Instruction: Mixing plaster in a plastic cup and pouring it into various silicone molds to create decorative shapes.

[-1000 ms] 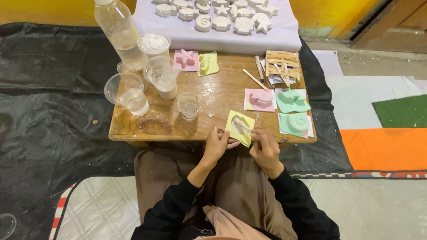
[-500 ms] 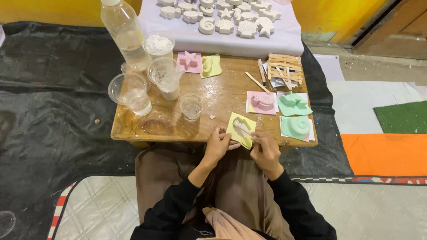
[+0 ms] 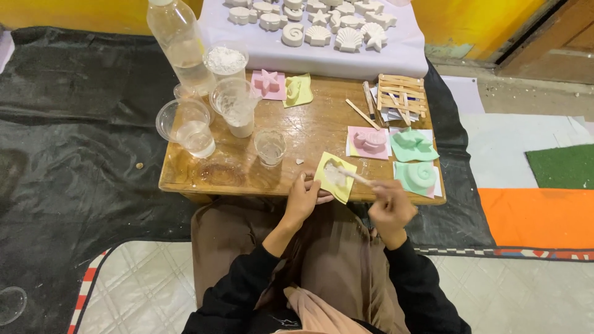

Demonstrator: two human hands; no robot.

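At the near edge of the low wooden table (image 3: 309,133) lies a yellow mould (image 3: 335,177) with white plaster in its hollow. My left hand (image 3: 304,199) holds the mould's left edge. My right hand (image 3: 391,207) grips a thin wooden stick (image 3: 352,176) whose tip rests in the plaster. Both arms wear black sleeves, and my knees in brown trousers are under the table edge.
Right of the yellow mould lie a pink mould (image 3: 369,141) and two green moulds (image 3: 413,146). Clear plastic cups (image 3: 185,127), a cup of white powder (image 3: 225,60) and a water bottle (image 3: 179,41) stand at the left. Wooden sticks (image 3: 401,96) lie at the back right. White shell casts (image 3: 322,25) sit on a cloth beyond.
My right hand has drawn slightly back and right, with the stick still in the yellow mould. My left hand stays on the mould.
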